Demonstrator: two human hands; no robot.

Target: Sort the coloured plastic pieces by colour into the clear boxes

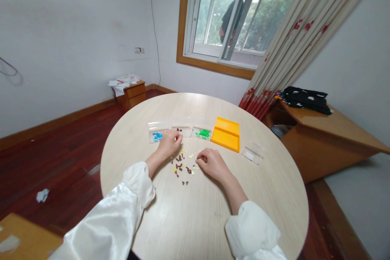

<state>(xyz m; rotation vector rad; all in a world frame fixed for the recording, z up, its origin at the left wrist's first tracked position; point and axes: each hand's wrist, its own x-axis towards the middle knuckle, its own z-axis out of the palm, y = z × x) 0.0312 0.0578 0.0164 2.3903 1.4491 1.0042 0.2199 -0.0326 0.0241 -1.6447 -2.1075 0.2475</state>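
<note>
My left hand (170, 143) is held with its fingers pinched together at the front of a clear box (185, 133) that has a few brown pieces in it. Whatever sits between those fingertips is too small to make out. To the right, my right hand (211, 163) rests low over the table, its fingers closed beside a small dark brown piece; I cannot tell what they grip. Between the hands lie scattered small brown pieces (179, 157), mixed with yellow and cream pieces (191, 156). Blue pieces (157, 136) and green pieces (203, 133) sit in neighbouring clear boxes.
An open orange-yellow box (226, 140) stands right of the green pieces, with a small clear box (251, 156) beyond it. All are on a round wooden table (189, 227). Wooden furniture (317, 124) with dark cloth stands at the right. A person (228, 20) shows through the window.
</note>
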